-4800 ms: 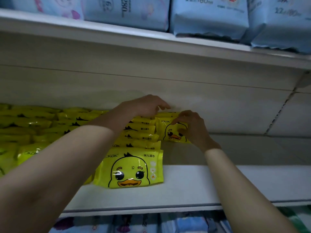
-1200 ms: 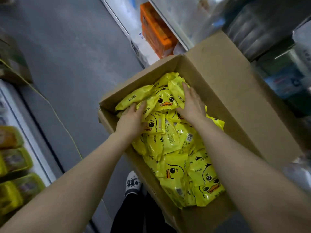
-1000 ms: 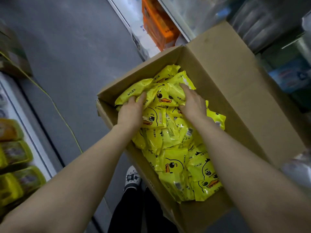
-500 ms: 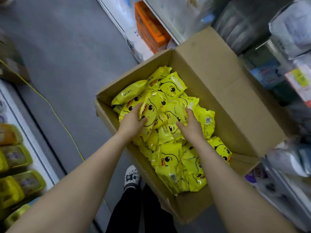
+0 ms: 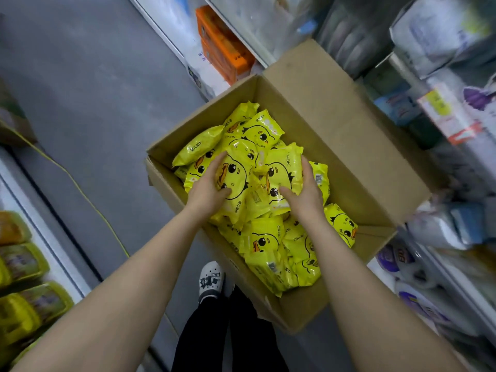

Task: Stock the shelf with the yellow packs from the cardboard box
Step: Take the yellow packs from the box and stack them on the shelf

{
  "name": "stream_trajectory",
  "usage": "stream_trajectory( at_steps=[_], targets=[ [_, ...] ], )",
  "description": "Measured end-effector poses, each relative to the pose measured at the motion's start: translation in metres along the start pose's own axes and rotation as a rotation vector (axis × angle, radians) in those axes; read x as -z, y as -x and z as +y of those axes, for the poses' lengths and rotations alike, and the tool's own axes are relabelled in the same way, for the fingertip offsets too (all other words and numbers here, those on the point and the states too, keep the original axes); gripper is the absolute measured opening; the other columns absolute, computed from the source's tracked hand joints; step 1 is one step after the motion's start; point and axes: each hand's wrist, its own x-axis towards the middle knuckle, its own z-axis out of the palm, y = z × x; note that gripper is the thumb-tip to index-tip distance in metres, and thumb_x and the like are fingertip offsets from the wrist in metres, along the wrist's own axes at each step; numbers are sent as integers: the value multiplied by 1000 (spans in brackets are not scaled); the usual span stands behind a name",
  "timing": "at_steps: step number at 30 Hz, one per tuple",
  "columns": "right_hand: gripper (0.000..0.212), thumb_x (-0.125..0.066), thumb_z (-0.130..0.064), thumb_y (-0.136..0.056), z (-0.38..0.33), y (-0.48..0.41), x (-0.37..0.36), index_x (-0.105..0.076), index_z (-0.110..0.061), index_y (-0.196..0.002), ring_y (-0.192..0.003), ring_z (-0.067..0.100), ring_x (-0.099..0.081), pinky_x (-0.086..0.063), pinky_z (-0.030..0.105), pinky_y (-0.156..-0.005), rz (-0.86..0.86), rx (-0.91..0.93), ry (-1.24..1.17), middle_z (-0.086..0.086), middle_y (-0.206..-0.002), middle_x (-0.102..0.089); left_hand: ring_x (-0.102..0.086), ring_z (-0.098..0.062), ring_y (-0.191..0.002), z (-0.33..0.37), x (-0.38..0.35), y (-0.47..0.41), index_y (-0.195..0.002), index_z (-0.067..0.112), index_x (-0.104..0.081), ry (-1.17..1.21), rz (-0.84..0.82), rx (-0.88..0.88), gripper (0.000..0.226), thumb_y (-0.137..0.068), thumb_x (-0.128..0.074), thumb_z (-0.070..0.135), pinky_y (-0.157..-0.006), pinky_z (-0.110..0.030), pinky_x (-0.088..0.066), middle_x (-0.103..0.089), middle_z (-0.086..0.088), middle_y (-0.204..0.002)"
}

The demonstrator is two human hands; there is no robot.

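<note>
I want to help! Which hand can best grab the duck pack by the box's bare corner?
Right. The right hand is next to that pack; the left hand is farther off, and both grip other packs.

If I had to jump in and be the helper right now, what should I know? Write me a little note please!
Left hand: grips the left side of a bundle of yellow packs.
Right hand: grips the bundle's right side, thumb on the front.
Where: the bundle sits inside the cardboard box, on top of many loose packs.
Done: one bundle is gathered between both hands.
Left: lift it out, set it on the shelf (not in view here), then come back for the rest.
</note>
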Motion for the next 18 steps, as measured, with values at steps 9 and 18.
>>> stream_trajectory(
  at_steps=[9, 18],
  targets=[
    [68, -68, -10, -87, -39, 90, 87, -39, -27, -147, -129, 5, -41, -27, 15, -100, 335, 66, -200, -9, -146, -45, -47, -8, -116, 77, 29, 64, -144, 47, -30, 149, -29, -276, 80, -86, -67, 6, -93, -29, -43, -41, 10, -149],
    [67, -67, -6, -85, -51, 192, 154, -42, -27, -144, -128, 11, -49, -36, 27, -109, 638, 141, -364, -8, -142, -51, -44, -5, -126, 154, 34, 137, -143, 35, -40, 269, -170, -541, 76, -81, -71, 3, -108, -30, -35, -46, 21, -134]
  ],
)
